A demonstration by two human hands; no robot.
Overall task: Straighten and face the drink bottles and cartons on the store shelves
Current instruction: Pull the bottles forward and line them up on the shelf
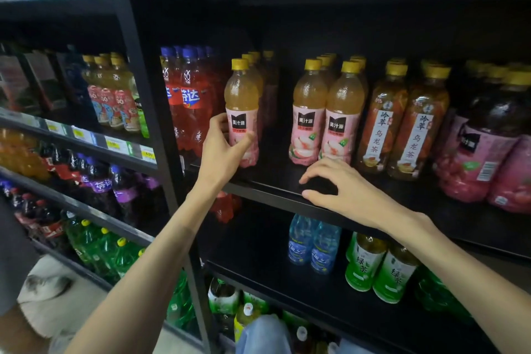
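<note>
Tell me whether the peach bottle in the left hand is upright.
Upright: the peach bottle stands cap-up, label forward, left hand gripping it.

We see tall black shelves point(287, 190) held up by a black post point(149, 112). Yellow price tags point(115, 144) sit along the shelf edges on the left. Down low we see a pale floor point(51, 304).

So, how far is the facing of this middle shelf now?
Done, it seems: the two peach bottles and the oolong tea bottles stand upright at the front, labels outward. In hand: the left hand grips a lone peach bottle; the right hand rests open on the shelf edge. Left: the gap between the peach bottles.
</note>
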